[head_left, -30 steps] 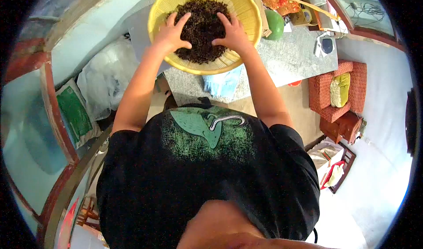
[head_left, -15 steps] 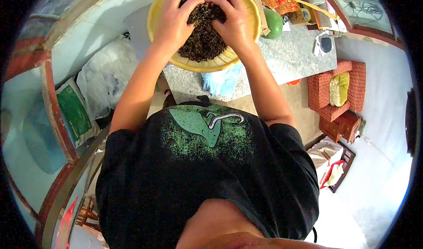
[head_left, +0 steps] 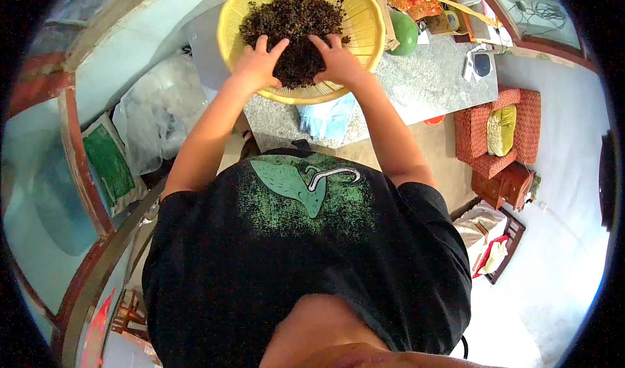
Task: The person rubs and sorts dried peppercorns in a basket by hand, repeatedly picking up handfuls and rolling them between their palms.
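Note:
A yellow ribbed plastic basket stands at the top of the view, on the grey speckled counter. Inside it lies a heap of dark brown, clumpy bits that look like dried plant matter. At the near left of the heap is my left hand, its fingers spread and the tips touching the bits. My right hand mirrors it on the near right, fingers apart and tips against the heap. Neither hand grips anything that I can see. Between the hands, the dark bits reach the basket's near side.
Right of the basket sits a green melon-like fruit, with an orange net bag behind it. A light blue cloth or bag lies at the counter's near edge. Clear plastic bags are at left, a red armchair at right.
Both hands have moved back toward me, from the far part of the heap to its near side. Their fingers have spread, and more of the far heap shows.

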Demonstrator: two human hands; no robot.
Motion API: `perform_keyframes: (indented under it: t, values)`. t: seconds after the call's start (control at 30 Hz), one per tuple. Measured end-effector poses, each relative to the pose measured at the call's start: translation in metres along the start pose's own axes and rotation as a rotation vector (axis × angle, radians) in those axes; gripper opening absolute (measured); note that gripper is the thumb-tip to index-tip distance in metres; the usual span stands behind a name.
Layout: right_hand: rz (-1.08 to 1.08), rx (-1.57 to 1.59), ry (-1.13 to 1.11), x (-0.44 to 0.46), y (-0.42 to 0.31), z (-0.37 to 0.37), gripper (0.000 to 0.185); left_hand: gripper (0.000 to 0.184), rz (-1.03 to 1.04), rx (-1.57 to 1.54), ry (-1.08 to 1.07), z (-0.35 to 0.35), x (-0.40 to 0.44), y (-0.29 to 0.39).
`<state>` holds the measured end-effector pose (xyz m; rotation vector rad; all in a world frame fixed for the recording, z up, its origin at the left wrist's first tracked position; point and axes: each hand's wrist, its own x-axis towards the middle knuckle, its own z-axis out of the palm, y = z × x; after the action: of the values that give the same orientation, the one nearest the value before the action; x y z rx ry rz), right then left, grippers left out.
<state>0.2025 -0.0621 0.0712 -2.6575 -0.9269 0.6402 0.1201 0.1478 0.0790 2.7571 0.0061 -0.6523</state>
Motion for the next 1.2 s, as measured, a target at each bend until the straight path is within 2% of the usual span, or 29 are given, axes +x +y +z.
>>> perform_keyframes:
  t: [0.03,0.1,0.13,0.17,0.2,0.23,0.27,0.33,0.37,0.43,0.47,0.53,0.57,0.67,0.7,0.77,0.8,0.83,0.87,0.9,0.93,1.0,1.1,1.13,1.17,1.2]
  values:
    - [0.018,-0.057,-0.096,0.001,-0.007,0.003,0.106,0.108,0.014,0.008,0.035,0.013,0.005,0.003]
    - [0.026,-0.074,-0.134,0.005,-0.025,0.014,0.112,0.107,0.009,0.042,0.059,0.032,0.014,0.015]
    - [0.045,-0.11,-0.065,0.008,-0.033,0.024,0.111,0.089,0.006,-0.003,0.127,0.036,0.013,0.024]
    - [0.062,-0.147,0.006,0.011,-0.038,0.039,0.11,0.089,0.009,-0.002,0.129,0.042,0.019,0.027]
    - [0.018,-0.203,0.155,0.018,-0.033,0.057,0.096,0.08,-0.008,-0.055,0.152,0.048,0.031,0.027]
    - [0.018,-0.203,0.159,0.025,-0.029,0.054,0.096,0.071,-0.025,-0.107,0.176,0.046,0.034,0.028]
    - [-0.002,-0.058,0.157,0.031,-0.024,0.051,0.086,0.054,-0.002,-0.155,0.281,0.044,0.035,0.026]
    - [-0.035,0.166,0.197,0.027,-0.023,0.033,0.06,0.05,0.068,-0.201,0.349,0.028,0.034,0.018]
    - [-0.033,0.165,0.198,0.022,-0.025,0.018,0.06,0.045,0.14,-0.249,0.416,0.02,0.034,0.014]
    - [-0.174,0.248,0.414,0.012,-0.031,-0.013,0.062,0.034,0.179,-0.34,0.569,-0.015,0.023,0.018]
    - [-0.172,0.251,0.408,0.006,-0.035,-0.029,0.062,0.032,0.26,-0.378,0.658,-0.03,0.016,0.017]
    - [-0.302,0.341,0.621,-0.006,-0.047,-0.063,0.056,0.032,0.358,-0.411,0.806,-0.067,-0.006,0.025]
    - [-0.299,0.342,0.619,-0.014,-0.056,-0.077,0.056,0.031,0.411,-0.412,0.875,-0.086,-0.02,0.031]
    - [-0.343,0.2,0.824,-0.032,-0.073,-0.101,0.059,0.024,0.296,-0.347,0.816,-0.118,-0.054,0.042]
    - [-0.34,0.199,0.825,-0.03,-0.071,-0.097,0.059,0.024,0.298,-0.348,0.814,-0.114,-0.052,0.04]
    - [-0.467,0.284,0.915,-0.018,-0.053,-0.07,0.06,0.031,0.454,-0.33,0.912,-0.088,-0.036,0.026]
    - [-0.421,0.239,0.763,-0.003,-0.033,-0.043,0.058,0.033,0.443,-0.369,0.75,-0.051,-0.003,0.003]
    - [-0.359,0.148,0.575,0.011,-0.009,-0.009,0.046,0.027,0.379,-0.269,0.619,-0.01,0.019,-0.019]
    - [-0.258,0.164,0.447,0.009,0.005,0.013,0.041,0.018,0.321,-0.28,0.399,0.013,0.029,-0.036]
    - [-0.157,0.178,0.326,0.013,0.013,0.021,0.035,0.01,0.115,-0.293,0.252,0.017,0.028,-0.03]
    - [-0.165,0.172,0.333,0.018,0.009,0.013,0.035,0.01,0.143,-0.358,0.312,0.02,0.029,-0.031]
    - [-0.277,0.264,0.6,0.01,-0.001,0.002,0.029,0.01,0.202,-0.425,0.44,0.018,0.026,-0.028]
    - [-0.403,0.366,0.748,0.003,-0.028,-0.045,0.031,0.014,0.254,-0.455,0.6,-0.027,0.012,-0.005]
    - [-0.41,0.365,0.751,-0.001,-0.039,-0.063,0.031,0.015,0.331,-0.533,0.696,-0.038,0.008,0.001]
    - [-0.439,0.376,0.852,-0.011,-0.053,-0.08,0.032,0.015,0.406,-0.615,0.782,-0.046,-0.001,0.007]
    - [-0.468,0.384,0.957,-0.015,-0.059,-0.088,0.032,0.015,0.378,-0.619,0.796,-0.056,-0.009,0.013]
